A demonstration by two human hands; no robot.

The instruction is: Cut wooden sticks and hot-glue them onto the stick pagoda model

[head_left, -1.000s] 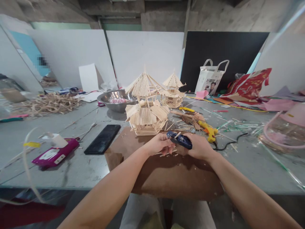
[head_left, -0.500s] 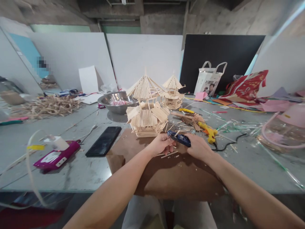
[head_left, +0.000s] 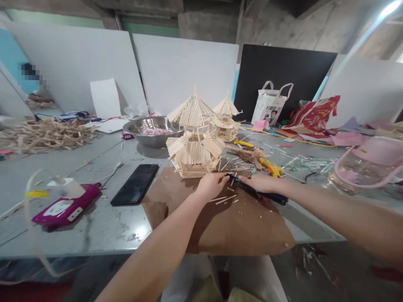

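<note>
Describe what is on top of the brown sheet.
Short sticks and small scraps lie on the brown sheet, and a stick pavilion stands at its far edge. The left hand and left forearm cover part of the sheet; anything beneath them can't be seen.

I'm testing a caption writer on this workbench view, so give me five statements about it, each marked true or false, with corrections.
1. The right hand grips a dark blue tool. True.
2. The left hand holds the yellow glue gun. False: the glue gun lies on the table.
3. The phone is left of the brown sheet. True.
4. The metal bowl stands right of both stick pavilions. False: the bowl stands left of them.
5. Two stick pavilions are visible. True.
</note>
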